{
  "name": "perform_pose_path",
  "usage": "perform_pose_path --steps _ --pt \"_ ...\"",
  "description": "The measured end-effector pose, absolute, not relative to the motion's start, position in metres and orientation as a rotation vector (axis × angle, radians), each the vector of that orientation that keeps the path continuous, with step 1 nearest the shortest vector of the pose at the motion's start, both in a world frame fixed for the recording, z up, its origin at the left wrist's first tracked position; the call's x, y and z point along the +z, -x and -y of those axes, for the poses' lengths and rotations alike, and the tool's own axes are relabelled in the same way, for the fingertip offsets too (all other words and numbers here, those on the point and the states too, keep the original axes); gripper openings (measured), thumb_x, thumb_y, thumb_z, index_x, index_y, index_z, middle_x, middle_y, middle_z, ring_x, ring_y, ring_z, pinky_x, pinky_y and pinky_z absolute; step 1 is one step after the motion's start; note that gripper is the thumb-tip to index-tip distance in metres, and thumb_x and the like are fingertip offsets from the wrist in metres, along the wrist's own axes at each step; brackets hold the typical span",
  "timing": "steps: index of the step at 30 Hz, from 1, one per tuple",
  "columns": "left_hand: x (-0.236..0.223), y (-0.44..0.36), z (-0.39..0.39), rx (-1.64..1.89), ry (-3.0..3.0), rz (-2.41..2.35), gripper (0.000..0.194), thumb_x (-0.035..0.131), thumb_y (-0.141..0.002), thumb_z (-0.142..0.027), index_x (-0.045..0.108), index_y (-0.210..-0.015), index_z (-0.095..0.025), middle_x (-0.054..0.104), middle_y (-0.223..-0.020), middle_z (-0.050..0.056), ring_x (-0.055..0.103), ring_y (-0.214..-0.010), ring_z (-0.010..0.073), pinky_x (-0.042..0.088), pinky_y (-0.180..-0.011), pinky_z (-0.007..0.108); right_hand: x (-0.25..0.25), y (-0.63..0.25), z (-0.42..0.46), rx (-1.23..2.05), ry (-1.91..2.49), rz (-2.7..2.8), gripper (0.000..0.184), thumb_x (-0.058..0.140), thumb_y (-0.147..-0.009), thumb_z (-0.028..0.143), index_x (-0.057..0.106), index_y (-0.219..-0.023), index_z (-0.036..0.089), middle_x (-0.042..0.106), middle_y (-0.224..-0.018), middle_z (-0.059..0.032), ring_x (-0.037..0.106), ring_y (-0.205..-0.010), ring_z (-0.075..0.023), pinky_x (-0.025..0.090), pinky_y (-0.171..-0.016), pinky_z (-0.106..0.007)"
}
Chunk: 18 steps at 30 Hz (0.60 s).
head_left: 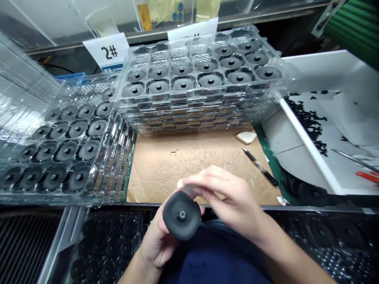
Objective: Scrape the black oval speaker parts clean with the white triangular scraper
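My left hand [158, 240] is closed around a black round rubber part [182, 221] with a small metal stud in its middle. The stud side is turned up towards me. Above the part's far rim is my right hand [227, 195], its fingers bent and pressed together. A greyish, blurred flat piece [192, 188] shows under those fingers; its kind cannot be made out. Both hands are over the near edge of a brown cardboard sheet [166, 157]. On the cardboard lie a black pen [260, 167] and a white wedge-shaped piece [246, 137].
Stacked clear plastic trays [189, 94] with black round parts stand behind the cardboard; another stack [100, 165] stands at left. A white bin [314, 150] at right holds black scraps, with a red-handled tool [367, 176]. More dark trays [103, 246] lie below the edge.
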<state>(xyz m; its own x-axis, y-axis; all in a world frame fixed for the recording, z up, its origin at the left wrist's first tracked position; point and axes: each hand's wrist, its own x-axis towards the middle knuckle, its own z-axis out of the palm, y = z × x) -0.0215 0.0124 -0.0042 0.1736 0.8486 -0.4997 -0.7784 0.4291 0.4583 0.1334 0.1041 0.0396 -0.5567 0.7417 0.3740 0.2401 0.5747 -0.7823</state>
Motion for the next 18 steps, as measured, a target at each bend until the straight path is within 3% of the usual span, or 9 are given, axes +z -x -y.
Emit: perform_pose_path --steps 4,10,15,18 --pt "0.007 0.026 -0.016 1.134 -0.088 -0.642 0.056 0.078 -0.056 -0.041 0.064 -0.109 -0.031 0.058 -0.128 0.008 0.064 -0.099 0.0254 0.050 -0.085 0.034 -0.003 -0.149 -0.092 1.018 1.305 1.919 0.021 0.046 -0.090 0.021 0.063 -0.102 0.020 0.066 -0.092 -0.0048 0.060 -0.074 -0.0142 0.048 -0.061 -0.025" --pt "0.006 0.026 -0.017 1.098 -0.037 -0.603 0.055 0.077 -0.055 -0.043 0.065 -0.107 -0.031 0.069 -0.111 0.004 0.064 -0.100 0.0234 0.051 -0.084 0.031 -0.061 -0.156 -0.066 1.122 1.350 1.998 0.019 0.049 -0.085 0.020 0.065 -0.094 0.018 0.070 -0.088 -0.0055 0.066 -0.081 -0.0191 0.053 -0.071 -0.031" --pt "0.006 0.019 -0.016 1.102 -0.060 -0.628 0.055 0.077 -0.054 -0.044 0.066 -0.106 -0.029 0.069 -0.110 0.004 0.065 -0.097 0.0253 0.051 -0.085 0.034 -0.008 -0.161 -0.081 0.982 1.401 1.859 0.018 0.048 -0.089 0.022 0.060 -0.103 0.020 0.068 -0.097 -0.0048 0.064 -0.075 -0.0164 0.050 -0.061 -0.026" --pt "0.002 0.015 -0.012 1.116 -0.073 -0.701 0.058 0.077 -0.054 -0.046 0.066 -0.107 -0.026 0.070 -0.107 0.005 0.064 -0.098 0.0264 0.048 -0.089 0.036 0.037 -0.150 -0.084 0.764 0.958 1.984 0.022 0.046 -0.092 0.018 0.058 -0.110 0.023 0.068 -0.096 -0.0022 0.061 -0.075 -0.0134 0.044 -0.064 -0.025"
